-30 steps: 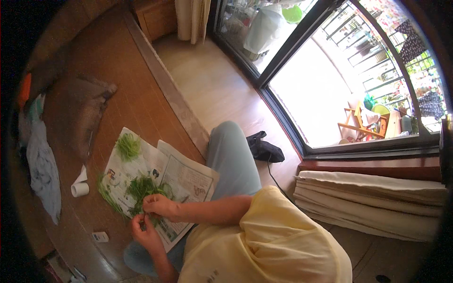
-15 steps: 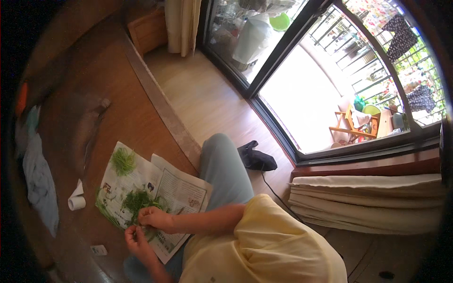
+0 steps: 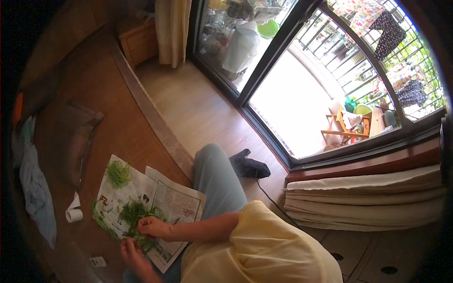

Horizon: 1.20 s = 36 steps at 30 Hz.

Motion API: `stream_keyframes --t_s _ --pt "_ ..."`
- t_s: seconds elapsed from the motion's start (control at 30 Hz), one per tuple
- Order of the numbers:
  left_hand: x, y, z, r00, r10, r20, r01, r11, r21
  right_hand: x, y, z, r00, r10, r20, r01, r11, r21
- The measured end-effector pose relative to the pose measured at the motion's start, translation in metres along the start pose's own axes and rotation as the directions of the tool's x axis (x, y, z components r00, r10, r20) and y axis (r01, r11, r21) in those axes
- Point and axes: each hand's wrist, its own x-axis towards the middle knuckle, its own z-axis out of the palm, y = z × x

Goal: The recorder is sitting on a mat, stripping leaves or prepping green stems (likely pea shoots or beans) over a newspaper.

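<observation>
An open newspaper [image 3: 175, 200] lies on the brown surface beside my bent leg, with leafy greens on it. The darker leafy heap [image 3: 132, 212] is in the middle, right by my hands. A paler green bundle [image 3: 118, 174] rests near the far corner, and long green stems [image 3: 103, 220] run along the left edge. My right hand [image 3: 154, 227] is closed in a pinch at the near side of the heap, over some greens. Just below and left of it, my left hand [image 3: 131, 251] is also pinched, by the paper's near edge. Whatever is between the fingertips is too small to make out clearly.
A white paper roll [image 3: 74, 215] and a small white packet [image 3: 97, 262] lie left of the newspaper, with bluish cloth [image 3: 37, 198] farther left. A black bag [image 3: 250, 165] with a cord sits on the floor beyond my knee. Folded cream fabric [image 3: 363, 198] is at the right, below the glass door.
My hands, close together before, are now a little farther apart, the left one lower and to the left. The whole view has shifted slightly. The greens' heaps look much the same.
</observation>
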Motion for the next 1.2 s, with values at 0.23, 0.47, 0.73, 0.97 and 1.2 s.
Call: stream_keyframes --t_s 0.23,0.47,0.73,0.97,1.2 --pt "0.036 -0.011 -0.037 0.988 -0.052 0.142 0.071 0.989 -0.133 0.012 0.016 -0.014 0.995 0.016 -0.102 -0.020 0.999 -0.037" --pt "0.027 0.034 -0.049 0.995 0.099 0.027 -0.101 0.991 0.092 0.034 0.034 -0.024 0.956 0.015 -0.293 -0.036 0.997 -0.065" --pt "0.019 0.019 -0.035 0.999 0.050 -0.009 -0.050 0.953 -0.298 0.018 -0.039 -0.040 0.941 -0.300 -0.158 0.193 0.857 -0.478" --pt "0.003 0.008 -0.041 0.993 -0.002 0.116 0.029 0.973 -0.230 0.026 -0.054 0.000 0.908 -0.377 0.181 0.355 0.466 -0.810" --pt "0.000 0.010 -0.032 0.978 0.018 0.209 -0.006 0.998 -0.058 0.042 -0.050 0.003 0.848 -0.413 0.333 0.409 0.107 -0.906"
